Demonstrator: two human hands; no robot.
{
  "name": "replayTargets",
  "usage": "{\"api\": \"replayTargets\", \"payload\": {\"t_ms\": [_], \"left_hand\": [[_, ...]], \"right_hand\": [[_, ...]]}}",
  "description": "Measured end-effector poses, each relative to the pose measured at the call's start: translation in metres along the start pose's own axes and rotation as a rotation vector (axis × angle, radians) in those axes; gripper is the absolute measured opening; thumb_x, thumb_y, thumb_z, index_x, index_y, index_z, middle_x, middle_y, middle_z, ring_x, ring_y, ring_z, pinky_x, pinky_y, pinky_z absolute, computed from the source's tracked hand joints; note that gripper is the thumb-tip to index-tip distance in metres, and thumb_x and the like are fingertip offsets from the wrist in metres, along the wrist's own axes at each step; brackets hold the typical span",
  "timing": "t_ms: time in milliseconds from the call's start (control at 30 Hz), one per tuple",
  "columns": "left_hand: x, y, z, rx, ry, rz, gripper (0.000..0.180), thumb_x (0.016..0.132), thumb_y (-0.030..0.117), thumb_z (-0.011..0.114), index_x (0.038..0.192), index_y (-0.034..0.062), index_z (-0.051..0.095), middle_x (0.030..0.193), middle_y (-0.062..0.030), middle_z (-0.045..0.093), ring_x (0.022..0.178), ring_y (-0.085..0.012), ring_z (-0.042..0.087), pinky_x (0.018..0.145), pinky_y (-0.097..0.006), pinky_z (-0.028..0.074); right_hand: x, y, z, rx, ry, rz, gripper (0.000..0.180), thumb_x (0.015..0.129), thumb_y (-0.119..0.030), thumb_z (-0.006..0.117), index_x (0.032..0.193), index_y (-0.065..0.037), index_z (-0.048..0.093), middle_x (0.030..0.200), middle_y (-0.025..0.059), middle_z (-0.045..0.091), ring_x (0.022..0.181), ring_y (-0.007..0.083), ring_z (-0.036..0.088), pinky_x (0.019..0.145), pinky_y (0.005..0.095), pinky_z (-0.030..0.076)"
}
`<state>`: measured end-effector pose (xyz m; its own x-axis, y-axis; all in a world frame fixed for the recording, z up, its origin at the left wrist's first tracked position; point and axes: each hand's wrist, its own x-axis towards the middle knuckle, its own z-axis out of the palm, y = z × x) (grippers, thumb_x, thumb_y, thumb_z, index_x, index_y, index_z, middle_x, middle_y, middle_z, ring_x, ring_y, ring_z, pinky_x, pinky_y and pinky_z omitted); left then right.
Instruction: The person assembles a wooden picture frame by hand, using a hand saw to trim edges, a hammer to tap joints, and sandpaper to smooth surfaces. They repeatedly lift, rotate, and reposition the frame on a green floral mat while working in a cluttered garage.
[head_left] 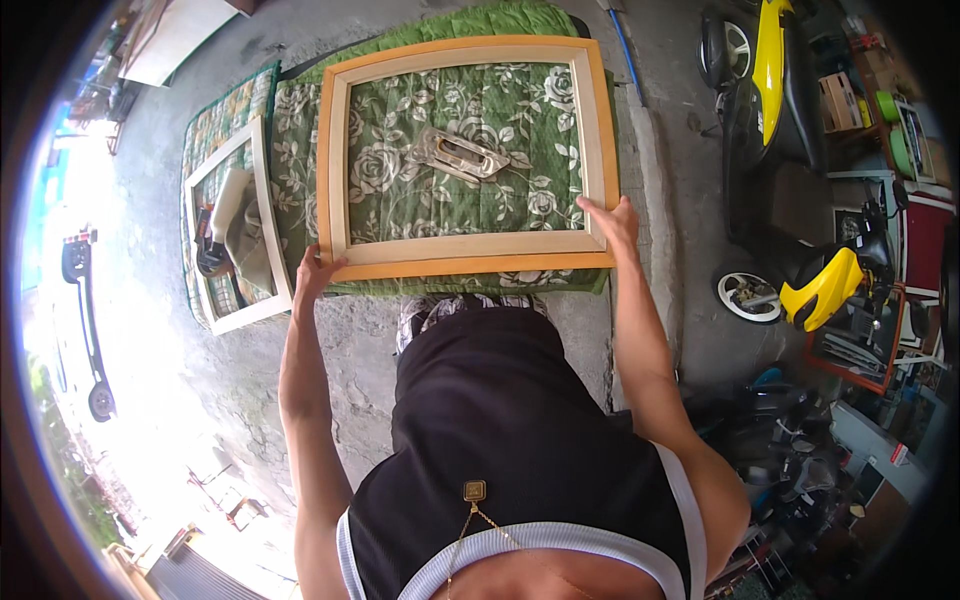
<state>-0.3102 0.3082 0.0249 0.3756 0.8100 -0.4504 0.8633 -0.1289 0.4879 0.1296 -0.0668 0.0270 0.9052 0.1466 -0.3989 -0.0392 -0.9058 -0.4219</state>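
A large wooden picture frame [466, 257], orange-tan on the outside with a pale inner border, lies in front of me over a green quilt printed with white roses [400, 190]. My left hand [315, 268] grips its near left corner, fingers wrapped over the edge. At the near right corner my right hand [615, 222] is closed on the frame, thumb along the pale border. Through the frame's opening a small beige and silver tool with a looped handle [462, 157] shows on the quilt; its exact kind is unclear.
On the left, a white frame [252, 312] lies on a checked quilt [190, 160], with a cloth and small items inside its opening. Yellow-and-black motorbikes [825, 290] stand to the right beside shelves of clutter. A blue pole [625, 55] lies at the far right of the quilt.
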Motion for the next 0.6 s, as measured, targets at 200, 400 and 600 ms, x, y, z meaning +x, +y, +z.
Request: {"api": "replayTargets", "payload": {"t_ms": [200,400,600], "left_hand": [[-0.016,0.041,-0.029,-0.03,-0.018,-0.09,0.061,0.065,0.051,0.081,0.097,0.0008,0.069,0.079,-0.0116,0.07,0.077,-0.0195,0.067,0.069,-0.034,0.052],[-0.038,0.036,-0.015,0.196,0.0,-0.047,0.074,0.06,0.064,0.078,0.084,-0.0047,0.07,0.073,-0.0151,0.069,0.07,-0.0224,0.069,0.067,-0.035,0.053],[-0.111,0.044,0.034,-0.042,-0.152,-0.203,0.07,0.063,0.057,0.081,0.086,-0.0077,0.069,0.069,-0.0137,0.069,0.064,-0.0197,0.07,0.061,-0.032,0.056]], "right_hand": [[0.003,-0.018,-0.034,0.163,-0.092,-0.017,0.09,0.057,-0.057,0.082,0.114,0.008,0.058,0.107,0.026,0.065,0.101,0.0388,0.064,0.09,0.0423,0.051],[0.01,-0.029,-0.06,0.154,0.02,-0.181,0.076,0.055,-0.056,0.082,0.097,0.006,0.067,0.096,0.0254,0.068,0.09,0.0377,0.067,0.081,0.0435,0.052],[0.08,-0.046,-0.077,0.006,-0.039,-0.339,0.073,0.056,-0.057,0.081,0.096,0.002,0.067,0.092,0.0208,0.069,0.088,0.0345,0.067,0.078,0.0411,0.051]]}}
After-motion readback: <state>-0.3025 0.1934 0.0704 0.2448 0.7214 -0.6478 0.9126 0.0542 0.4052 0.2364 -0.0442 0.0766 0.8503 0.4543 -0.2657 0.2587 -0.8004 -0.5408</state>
